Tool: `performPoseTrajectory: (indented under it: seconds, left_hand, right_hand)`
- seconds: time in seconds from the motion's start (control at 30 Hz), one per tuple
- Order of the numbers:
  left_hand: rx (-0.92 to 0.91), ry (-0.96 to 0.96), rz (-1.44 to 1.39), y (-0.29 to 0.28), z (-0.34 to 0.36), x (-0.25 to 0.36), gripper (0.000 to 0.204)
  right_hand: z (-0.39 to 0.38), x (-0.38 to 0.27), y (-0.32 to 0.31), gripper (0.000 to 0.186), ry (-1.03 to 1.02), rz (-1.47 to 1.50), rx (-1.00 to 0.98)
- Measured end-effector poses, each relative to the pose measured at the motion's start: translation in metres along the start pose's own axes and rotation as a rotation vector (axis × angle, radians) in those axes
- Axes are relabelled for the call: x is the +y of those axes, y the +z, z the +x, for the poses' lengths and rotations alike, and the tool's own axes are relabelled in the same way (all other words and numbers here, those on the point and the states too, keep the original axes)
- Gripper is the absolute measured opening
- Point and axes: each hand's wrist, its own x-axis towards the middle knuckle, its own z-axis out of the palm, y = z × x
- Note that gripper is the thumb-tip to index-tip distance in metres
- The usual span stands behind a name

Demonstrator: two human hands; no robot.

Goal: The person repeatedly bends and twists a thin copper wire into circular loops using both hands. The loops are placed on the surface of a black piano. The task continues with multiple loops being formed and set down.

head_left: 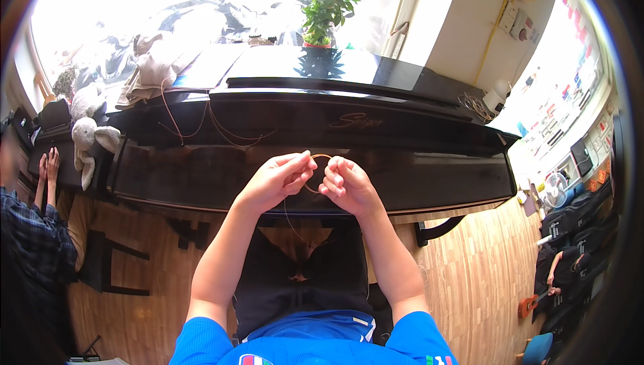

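In front of a black piano (436, 177), I hold a thin orange-brown cord (321, 155) bent into a small loop. My left hand (278, 178) is closed, its thumb and forefinger pinching the loop's left side. Pinched on the other side is my right hand (350, 185), with its fingers curled. From the left hand a fine pale strand (288, 216) hangs down over my dark trousers. Other thin cords (231, 138) dangle over the piano's front, left of my hands. My fingers hide the cord's ends.
A folded beige cloth (157, 66) and a potted plant (329, 6) sit on the piano. Grey plush toys (90, 137) are at its left end. A person in a plaid shirt (33, 237) sits left by a dark stool (111, 264). Another person at right holds a ukulele (528, 306).
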Motion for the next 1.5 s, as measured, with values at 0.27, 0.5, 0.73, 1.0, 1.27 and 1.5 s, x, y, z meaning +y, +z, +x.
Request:
performPoseTrajectory:
  seconds: [0.27,0.5,0.73,1.0,1.27,1.5]
  left_hand:
    - [0.120,0.063,0.128,0.006,-0.002,-0.003,0.035]
    - [0.263,0.106,0.266,0.014,0.001,-0.015,0.032]
    - [0.205,0.099,0.104,0.004,0.007,-0.016,0.035]
    - [0.171,0.056,0.004,-0.006,0.016,-0.014,0.033]
    - [0.115,0.111,-0.048,-0.015,0.022,-0.020,0.034]
    - [0.230,0.195,0.179,-0.012,0.023,-0.035,0.030]
  right_hand:
    - [-0.002,0.003,0.003,0.024,-0.084,-0.067,-0.029]
    - [0.003,-0.001,0.018,0.029,-0.170,-0.075,0.195]
    - [-0.001,-0.002,-0.001,0.029,-0.141,-0.079,0.193]
    - [0.000,0.003,0.007,0.023,-0.148,-0.188,0.460]
    - [-0.008,0.005,-0.009,0.024,-0.124,-0.295,0.370]
    - [-0.011,0.005,0.000,0.023,-0.130,-0.344,0.399]
